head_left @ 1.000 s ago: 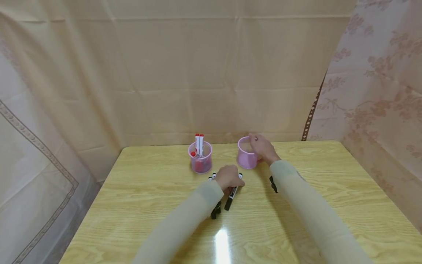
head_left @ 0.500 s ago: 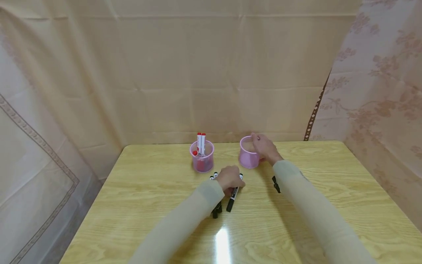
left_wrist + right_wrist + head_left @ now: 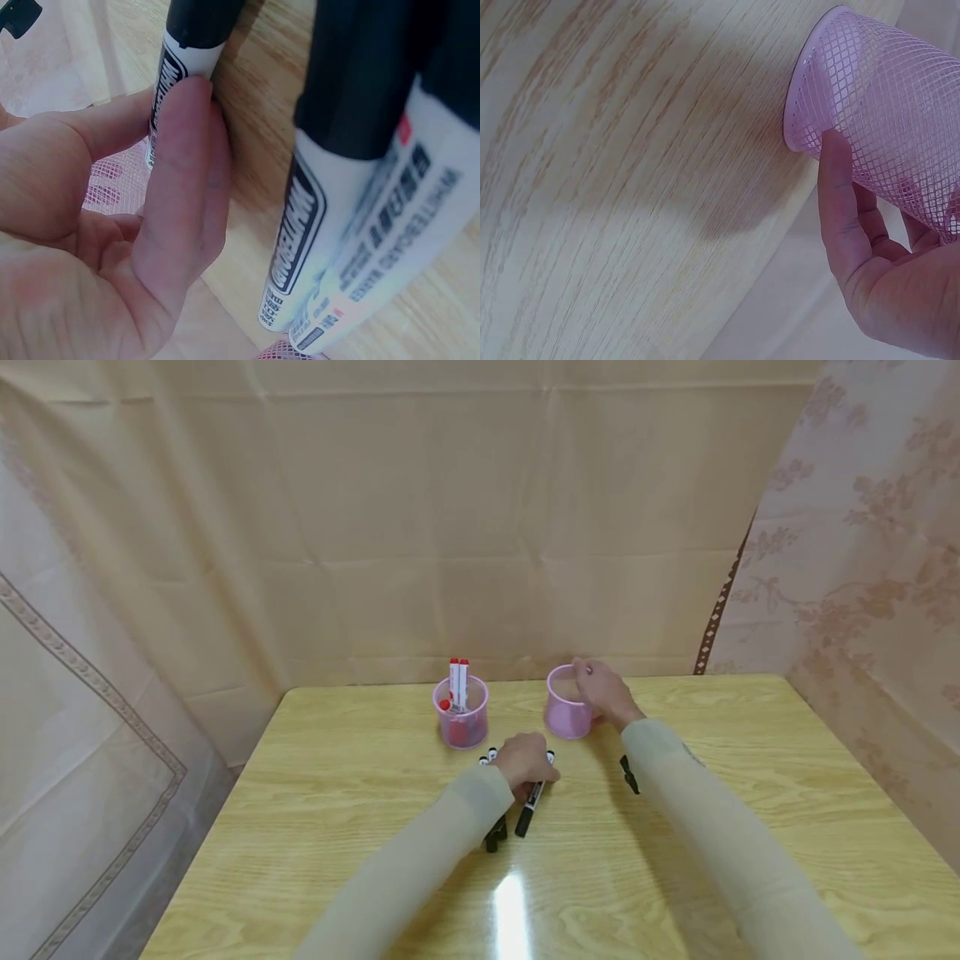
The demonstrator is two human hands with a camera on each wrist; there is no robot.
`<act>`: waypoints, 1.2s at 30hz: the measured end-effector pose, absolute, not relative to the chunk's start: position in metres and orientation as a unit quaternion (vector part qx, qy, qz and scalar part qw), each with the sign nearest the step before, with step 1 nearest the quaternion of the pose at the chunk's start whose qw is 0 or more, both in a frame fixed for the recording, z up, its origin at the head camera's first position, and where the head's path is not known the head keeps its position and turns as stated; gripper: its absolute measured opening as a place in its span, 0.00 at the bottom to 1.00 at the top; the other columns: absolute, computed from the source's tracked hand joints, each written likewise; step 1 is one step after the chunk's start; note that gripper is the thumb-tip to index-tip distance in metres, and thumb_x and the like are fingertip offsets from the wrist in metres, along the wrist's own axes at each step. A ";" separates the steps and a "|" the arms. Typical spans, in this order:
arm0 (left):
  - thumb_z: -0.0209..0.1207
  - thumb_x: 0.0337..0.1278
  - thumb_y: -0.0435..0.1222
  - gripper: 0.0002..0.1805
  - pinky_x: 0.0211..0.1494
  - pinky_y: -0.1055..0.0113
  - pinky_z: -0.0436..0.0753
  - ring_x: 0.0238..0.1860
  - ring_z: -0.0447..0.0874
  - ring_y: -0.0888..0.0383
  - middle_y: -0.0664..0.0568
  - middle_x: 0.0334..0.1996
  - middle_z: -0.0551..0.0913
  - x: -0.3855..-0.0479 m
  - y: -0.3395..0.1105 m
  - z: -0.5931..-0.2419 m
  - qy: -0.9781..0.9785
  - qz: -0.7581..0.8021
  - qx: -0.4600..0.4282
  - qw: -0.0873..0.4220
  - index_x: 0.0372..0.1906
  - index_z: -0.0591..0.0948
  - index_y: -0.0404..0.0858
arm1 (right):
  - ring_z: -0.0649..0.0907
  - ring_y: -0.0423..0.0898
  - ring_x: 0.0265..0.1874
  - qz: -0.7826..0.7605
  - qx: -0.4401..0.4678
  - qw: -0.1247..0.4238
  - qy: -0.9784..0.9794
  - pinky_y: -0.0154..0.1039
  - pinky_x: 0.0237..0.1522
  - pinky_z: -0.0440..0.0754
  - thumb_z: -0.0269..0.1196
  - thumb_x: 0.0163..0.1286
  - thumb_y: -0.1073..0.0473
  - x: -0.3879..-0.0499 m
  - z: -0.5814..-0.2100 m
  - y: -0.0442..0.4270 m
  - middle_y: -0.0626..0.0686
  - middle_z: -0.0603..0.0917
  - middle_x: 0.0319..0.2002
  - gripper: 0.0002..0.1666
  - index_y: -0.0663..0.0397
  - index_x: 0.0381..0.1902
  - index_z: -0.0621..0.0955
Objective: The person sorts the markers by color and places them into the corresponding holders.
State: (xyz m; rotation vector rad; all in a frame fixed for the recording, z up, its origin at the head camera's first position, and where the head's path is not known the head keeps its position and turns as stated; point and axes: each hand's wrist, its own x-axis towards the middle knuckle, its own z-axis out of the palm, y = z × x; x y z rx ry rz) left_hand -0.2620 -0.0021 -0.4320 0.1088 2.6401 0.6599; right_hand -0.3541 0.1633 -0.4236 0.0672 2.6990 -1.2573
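Note:
My left hand pinches a black-capped whiteboard marker between thumb and fingers; in the left wrist view the marker lies between the fingertips. Two more black-capped markers lie beside that hand on the table, partly hidden by the sleeve in the head view. My right hand holds a pink mesh cup by its right side and rim. The right wrist view shows the fingers against the mesh of the cup, whose base is at the table surface. No markers show inside it.
Left of the held cup, a second pink mesh cup stands with several red-capped markers in it. A small black object shows beside the right sleeve. Beige cloth hangs behind the wooden table.
The head view has shifted slightly. Both hands keep their places, the left at the marker and the right on the cup.

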 end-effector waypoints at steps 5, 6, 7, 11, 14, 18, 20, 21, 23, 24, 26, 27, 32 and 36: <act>0.70 0.58 0.40 0.16 0.16 0.65 0.82 0.15 0.85 0.50 0.44 0.21 0.82 -0.263 0.000 -0.432 0.952 0.227 0.040 0.201 0.25 0.77 0.36 | 0.75 0.68 0.58 -0.416 0.020 0.083 0.905 0.52 0.37 0.88 0.32 0.80 0.32 -0.355 -0.422 0.165 0.69 0.64 0.73 0.43 0.54 0.79 0.59; 0.70 0.58 0.40 0.16 0.15 0.65 0.82 0.15 0.85 0.50 0.44 0.21 0.82 -0.263 0.000 -0.432 0.953 0.224 0.041 0.200 0.25 0.77 0.36 | 0.75 0.68 0.57 -0.415 0.019 0.085 0.906 0.51 0.36 0.88 0.32 0.80 0.31 -0.355 -0.422 0.166 0.69 0.64 0.73 0.44 0.54 0.79 0.59; 0.70 0.58 0.40 0.16 0.15 0.66 0.81 0.15 0.85 0.50 0.44 0.21 0.82 -0.263 0.001 -0.432 0.954 0.222 0.043 0.198 0.25 0.77 0.36 | 0.75 0.68 0.57 -0.415 0.019 0.085 0.906 0.51 0.36 0.88 0.31 0.80 0.31 -0.355 -0.422 0.166 0.69 0.64 0.73 0.44 0.54 0.79 0.58; 0.70 0.59 0.41 0.16 0.15 0.65 0.81 0.15 0.85 0.51 0.45 0.22 0.81 -0.265 0.002 -0.432 0.955 0.215 0.039 0.201 0.26 0.78 0.36 | 0.74 0.69 0.58 -0.410 0.018 0.085 0.908 0.51 0.37 0.87 0.32 0.81 0.32 -0.356 -0.421 0.167 0.69 0.64 0.73 0.43 0.55 0.79 0.58; 0.69 0.59 0.42 0.16 0.15 0.64 0.82 0.15 0.84 0.51 0.45 0.22 0.81 -0.268 0.004 -0.435 0.955 0.208 0.033 0.209 0.26 0.78 0.36 | 0.74 0.68 0.58 -0.410 0.024 0.087 0.907 0.52 0.38 0.87 0.31 0.80 0.32 -0.356 -0.421 0.167 0.68 0.63 0.73 0.44 0.55 0.79 0.58; 0.68 0.59 0.41 0.15 0.15 0.64 0.82 0.14 0.84 0.51 0.44 0.21 0.82 -0.271 0.006 -0.439 0.956 0.199 0.032 0.215 0.26 0.78 0.37 | 0.73 0.68 0.58 -0.421 0.034 0.100 0.901 0.53 0.40 0.87 0.27 0.80 0.32 -0.354 -0.419 0.167 0.69 0.62 0.73 0.45 0.57 0.79 0.57; 0.68 0.59 0.41 0.15 0.15 0.64 0.82 0.14 0.84 0.51 0.45 0.21 0.82 -0.271 0.006 -0.440 0.956 0.199 0.034 0.214 0.26 0.78 0.37 | 0.73 0.68 0.58 -0.426 0.037 0.105 0.898 0.54 0.40 0.87 0.25 0.80 0.32 -0.354 -0.419 0.168 0.70 0.62 0.73 0.46 0.58 0.79 0.56; 0.68 0.59 0.41 0.15 0.15 0.64 0.81 0.14 0.84 0.51 0.45 0.21 0.82 -0.271 0.005 -0.440 0.956 0.199 0.035 0.214 0.26 0.78 0.37 | 0.73 0.68 0.57 -0.428 0.038 0.107 0.896 0.55 0.40 0.87 0.24 0.79 0.32 -0.353 -0.419 0.167 0.69 0.62 0.73 0.46 0.58 0.79 0.56; 0.68 0.59 0.41 0.15 0.14 0.64 0.81 0.14 0.84 0.51 0.45 0.20 0.81 -0.270 0.004 -0.440 0.956 0.201 0.037 0.210 0.26 0.78 0.37 | 0.73 0.68 0.57 -0.431 0.039 0.108 0.895 0.55 0.41 0.87 0.24 0.79 0.32 -0.353 -0.419 0.167 0.69 0.62 0.73 0.46 0.57 0.79 0.56; 0.68 0.59 0.41 0.15 0.15 0.64 0.81 0.14 0.84 0.51 0.45 0.20 0.81 -0.269 0.004 -0.439 0.956 0.202 0.037 0.210 0.25 0.78 0.37 | 0.73 0.68 0.57 -0.430 0.037 0.109 0.896 0.55 0.41 0.87 0.24 0.79 0.32 -0.353 -0.419 0.166 0.69 0.62 0.73 0.46 0.57 0.79 0.56; 0.68 0.58 0.41 0.15 0.15 0.64 0.81 0.14 0.84 0.51 0.45 0.19 0.81 -0.268 0.002 -0.438 0.956 0.205 0.039 0.205 0.24 0.78 0.37 | 0.73 0.68 0.58 -0.430 0.036 0.110 0.895 0.56 0.42 0.87 0.23 0.78 0.31 -0.352 -0.418 0.165 0.69 0.61 0.74 0.47 0.57 0.80 0.55; 0.68 0.58 0.40 0.15 0.15 0.64 0.81 0.14 0.84 0.51 0.45 0.19 0.81 -0.268 0.002 -0.438 0.956 0.205 0.039 0.205 0.24 0.78 0.37 | 0.73 0.68 0.58 -0.429 0.036 0.110 0.896 0.56 0.43 0.86 0.24 0.79 0.31 -0.351 -0.418 0.164 0.69 0.61 0.74 0.47 0.57 0.80 0.55; 0.68 0.59 0.40 0.15 0.15 0.65 0.81 0.14 0.84 0.52 0.46 0.19 0.81 -0.269 0.002 -0.439 0.955 0.203 0.038 0.214 0.23 0.78 0.38 | 0.73 0.68 0.59 -0.420 0.037 0.109 0.900 0.57 0.44 0.86 0.24 0.79 0.32 -0.351 -0.418 0.163 0.70 0.61 0.74 0.46 0.57 0.80 0.54; 0.67 0.59 0.40 0.14 0.15 0.65 0.81 0.13 0.83 0.52 0.47 0.19 0.80 -0.269 0.002 -0.438 0.955 0.200 0.040 0.214 0.23 0.78 0.38 | 0.73 0.68 0.58 -0.418 0.038 0.105 0.902 0.56 0.43 0.86 0.24 0.80 0.33 -0.352 -0.419 0.163 0.70 0.61 0.74 0.45 0.57 0.80 0.54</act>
